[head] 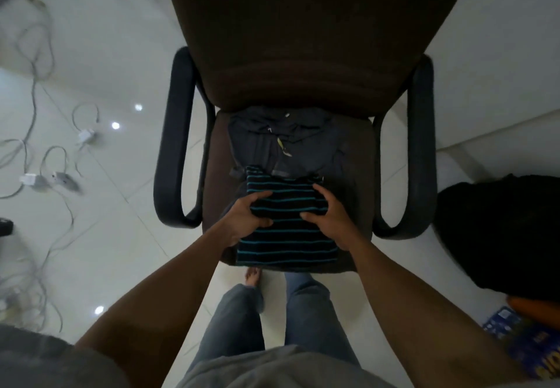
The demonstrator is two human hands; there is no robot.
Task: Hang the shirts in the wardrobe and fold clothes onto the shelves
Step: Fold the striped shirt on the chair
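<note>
Both my hands on the striped shirt [286,230], folded, black with teal stripes, lying at the front of the office chair [298,54] seat. My left hand [247,218] grips its left side, fingers curled over the upper fold, thumb on top. My right hand [328,219] grips the right side the same way, fingers wrapped over the fold. Dark garment [281,142] lies on the seat just behind the shirt, touching it. White cables [39,115] on the tiled floor [121,54] left; black bag [500,230] right of the chair.
</note>
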